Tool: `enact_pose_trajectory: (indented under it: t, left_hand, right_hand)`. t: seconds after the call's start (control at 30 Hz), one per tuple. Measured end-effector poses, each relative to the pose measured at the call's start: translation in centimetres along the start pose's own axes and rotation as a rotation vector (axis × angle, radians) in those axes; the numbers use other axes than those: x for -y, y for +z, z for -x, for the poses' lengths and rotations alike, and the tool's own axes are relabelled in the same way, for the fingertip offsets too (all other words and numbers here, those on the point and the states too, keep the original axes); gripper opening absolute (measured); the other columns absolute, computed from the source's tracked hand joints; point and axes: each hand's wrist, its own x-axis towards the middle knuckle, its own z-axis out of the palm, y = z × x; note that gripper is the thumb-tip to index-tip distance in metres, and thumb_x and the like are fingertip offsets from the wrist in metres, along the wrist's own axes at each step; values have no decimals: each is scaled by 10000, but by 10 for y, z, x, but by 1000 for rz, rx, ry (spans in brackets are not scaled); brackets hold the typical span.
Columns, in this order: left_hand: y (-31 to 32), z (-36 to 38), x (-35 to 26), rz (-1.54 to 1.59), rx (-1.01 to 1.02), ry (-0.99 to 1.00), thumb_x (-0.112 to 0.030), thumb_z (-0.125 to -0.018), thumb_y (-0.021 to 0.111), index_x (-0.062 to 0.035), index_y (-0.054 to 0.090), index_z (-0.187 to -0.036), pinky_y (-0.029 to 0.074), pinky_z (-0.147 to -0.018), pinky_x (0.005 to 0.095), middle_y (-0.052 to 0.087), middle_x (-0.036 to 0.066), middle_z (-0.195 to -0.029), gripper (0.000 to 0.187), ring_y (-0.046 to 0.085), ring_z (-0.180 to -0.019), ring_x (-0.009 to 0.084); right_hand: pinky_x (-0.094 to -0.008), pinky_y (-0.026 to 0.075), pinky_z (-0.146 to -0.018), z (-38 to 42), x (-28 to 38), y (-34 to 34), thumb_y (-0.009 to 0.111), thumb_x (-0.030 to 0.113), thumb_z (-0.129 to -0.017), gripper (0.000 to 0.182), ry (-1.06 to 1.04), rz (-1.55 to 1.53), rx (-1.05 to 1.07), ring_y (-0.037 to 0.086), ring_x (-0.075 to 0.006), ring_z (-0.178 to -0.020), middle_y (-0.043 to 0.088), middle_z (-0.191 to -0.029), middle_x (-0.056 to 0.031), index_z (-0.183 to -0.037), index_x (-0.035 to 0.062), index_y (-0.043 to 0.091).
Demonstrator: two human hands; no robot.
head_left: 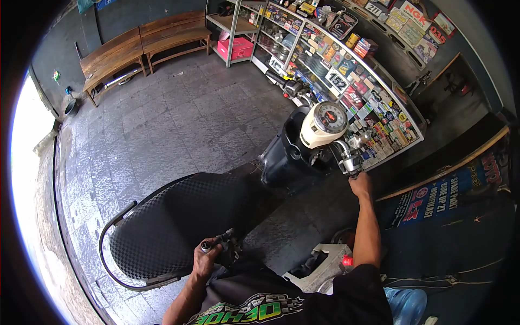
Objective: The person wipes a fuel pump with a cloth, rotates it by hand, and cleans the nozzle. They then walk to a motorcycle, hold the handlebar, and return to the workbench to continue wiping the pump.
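Fingers of the left hand (205, 260) were curled tight around a dark tool handle (216, 241), pressed together in a fist, and the right hand (361, 184) was wrapped shut over the handlebar grip (355, 172); how its individual fingers sat, I couldn't tell from this angle.

Biggest thing first: the scooter (287, 154) stood on the grey paved floor (162, 124), long axis running from the seat near the person up and away to the front end, nose pointing at the glass display counter (352, 81) packed with boxed parts. Its black textured seat (168, 227) filled the lower middle, ringed at the rear by a black grab rail (116, 271). Up front, the cream-coloured speedometer housing (325, 123) faced back toward the camera, dial up.

Down to the small stuff: the tool handle lay just beside the seat's right edge, long axis slanting up and to the right, butt end at the fist. A wooden bench (143, 46) sat well apart against the far wall.
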Motion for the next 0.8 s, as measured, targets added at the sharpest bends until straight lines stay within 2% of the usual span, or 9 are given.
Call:
enact_pose_trajectory:
  t: [0.43,0.5,0.63,0.7,0.73,0.8]
  left_hand:
    - [0,1,2,10,8,-5,-144,-872,652,55,606,-1107,535,-808,308,684,94,-962,311,647,-863,159]
    - [2,2,1,-5,4,4,-142,-877,647,56,605,-1107,535,-809,309,684,96,-965,306,649,-868,164]
    - [1,1,6,26,15,2,-141,-882,645,55,608,-1103,533,-813,307,685,94,-971,299,650,-873,158]
    - [0,-1,11,-9,-10,2,-137,-882,643,54,610,-1100,528,-814,300,685,85,-967,292,647,-866,148]
    - [0,0,12,-10,-11,2,-137,-882,643,54,610,-1100,528,-814,300,685,85,-967,292,647,-866,148]
    - [1,-1,11,-20,-20,-3,-132,-879,640,49,613,-1100,523,-808,294,683,74,-960,287,640,-861,139]
  right_hand:
    - [-481,517,-833,5,7,-4,703,217,-760,282,60,33,26,633,-438,-970,671,-976,-273,-918,-17,692]
    - [-475,521,-849,9,15,-9,684,212,-777,297,99,100,48,644,-425,-973,678,-1009,-253,-975,-10,679]
    - [-470,510,-863,-2,-3,1,693,220,-768,314,82,77,59,628,-428,-1014,668,-1014,-274,-964,-25,675]
    - [-427,532,-639,-20,-30,18,718,182,-757,231,-70,-89,93,685,-361,-705,686,-768,-211,-829,-31,665]
    - [-427,532,-639,-21,-30,14,718,182,-757,231,-70,-90,94,685,-361,-705,686,-768,-211,-829,-31,665]
    - [-337,434,-433,-19,-20,-5,714,129,-764,172,104,-482,472,562,-199,-450,579,-577,-86,-718,-2,612]
